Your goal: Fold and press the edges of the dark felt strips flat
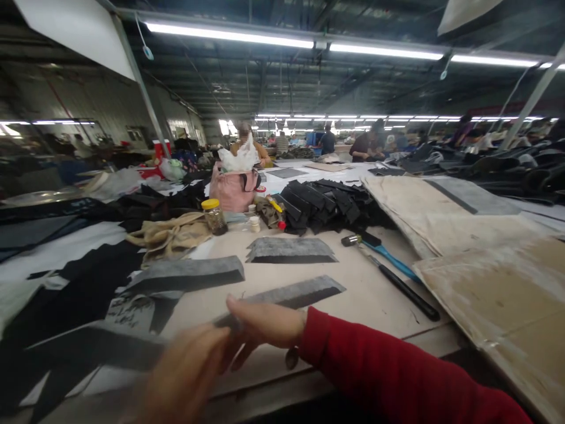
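Observation:
My right hand (265,324), in a red sleeve, is over the front of the worktable. Its thumb stands apart from its fingers, which point down toward my left hand (180,371). Motion smears my left hand, so its grip is unclear. Just behind the right hand a grey, dark-edged strip (304,290) runs off to the right; part of it is hidden by the hand. Two more such pieces lie beyond: one strip (189,272) to the left and a small stack of strips (291,250) farther back. A blurred grey piece (97,344) reaches toward my left hand.
A black-handled tool (406,291) and a blue-handled brush (391,259) lie at right beside stacked boards (498,300). Behind are dark cut pieces (322,203), a pink bag (233,189) and a yellow-lidded jar (215,218). Black fabric (97,282) covers the left; co-workers stand farther back.

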Demonstrator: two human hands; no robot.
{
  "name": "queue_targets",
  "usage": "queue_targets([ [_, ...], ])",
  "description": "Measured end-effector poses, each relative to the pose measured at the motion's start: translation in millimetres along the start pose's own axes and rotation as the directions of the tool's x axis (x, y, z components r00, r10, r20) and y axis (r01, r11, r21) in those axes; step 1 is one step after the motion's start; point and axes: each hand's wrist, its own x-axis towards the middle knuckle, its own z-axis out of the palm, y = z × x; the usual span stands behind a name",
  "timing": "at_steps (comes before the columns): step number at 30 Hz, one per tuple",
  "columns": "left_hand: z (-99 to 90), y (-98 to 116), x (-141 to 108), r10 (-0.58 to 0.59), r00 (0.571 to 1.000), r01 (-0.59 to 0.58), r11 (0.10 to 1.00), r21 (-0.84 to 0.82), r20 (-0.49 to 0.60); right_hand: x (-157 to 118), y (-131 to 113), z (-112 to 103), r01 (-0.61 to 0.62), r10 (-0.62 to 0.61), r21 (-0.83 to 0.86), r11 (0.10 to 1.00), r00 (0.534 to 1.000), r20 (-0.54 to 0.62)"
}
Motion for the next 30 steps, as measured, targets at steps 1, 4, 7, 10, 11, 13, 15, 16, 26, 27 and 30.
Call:
queue_targets([
  [1, 15.1, 10, -2, 0.057, 0.997, -0.057, 0.998, -0.012, 0.052, -9, 8, -2, -0.016, 0.018, 0.039, 0.999, 0.998, -0.053],
  [4, 45.9, 40, -8, 0.156, 0.959, -0.134, 0.985, -0.109, 0.236, -33, 30, -16, -0.08, 0.071, -0.037, 0.996, 0.977, -0.203],
  [7, 46.6, 49, -7, 0.124, 0.943, -0.081, 0.985, -0.15, 0.31, -53, 40, -29, -0.124, 0.079, -0.189, 0.974, 0.969, -0.232],
  [10, 32.2, 33, 3, -0.047, 0.936, 0.074, 0.995, -0.065, 0.35, -72, 35, -35, -0.076, -0.053, -0.424, 0.903, 0.957, -0.285],
  [11, 27.1, 25, 7, -0.114, 0.912, 0.147, 0.988, -0.054, 0.394, -77, 32, -38, -0.055, -0.117, -0.501, 0.864, 0.945, -0.306],
  [13, 18.2, 12, 15, -0.212, 0.8, 0.311, 0.947, -0.085, 0.562, -85, 27, -45, -0.027, -0.225, -0.602, 0.798, 0.913, -0.34],
  [15, 11.0, 3, 22, -0.235, 0.639, 0.467, 0.875, -0.127, 0.732, -91, 23, -58, -0.023, -0.293, -0.628, 0.778, 0.872, -0.393],
  [16, 7.9, 0, 25, -0.231, 0.582, 0.517, 0.845, -0.135, 0.78, -94, 21, -65, -0.029, -0.313, -0.618, 0.785, 0.844, -0.436],
  [26, 17.1, -22, 56, -0.292, 0.728, 0.617, 0.673, -0.407, 0.62, -114, 37, -122, -0.042, -0.405, -0.507, 0.861, 0.545, -0.734],
  [27, 21.3, -24, 57, -0.317, 0.742, 0.62, 0.66, -0.425, 0.59, -115, 40, -124, -0.046, -0.406, -0.508, 0.86, 0.542, -0.736],
  [30, 32.0, -28, 59, -0.345, 0.754, 0.63, 0.622, -0.465, 0.559, -116, 43, -126, -0.072, -0.411, -0.524, 0.849, 0.534, -0.738],
])
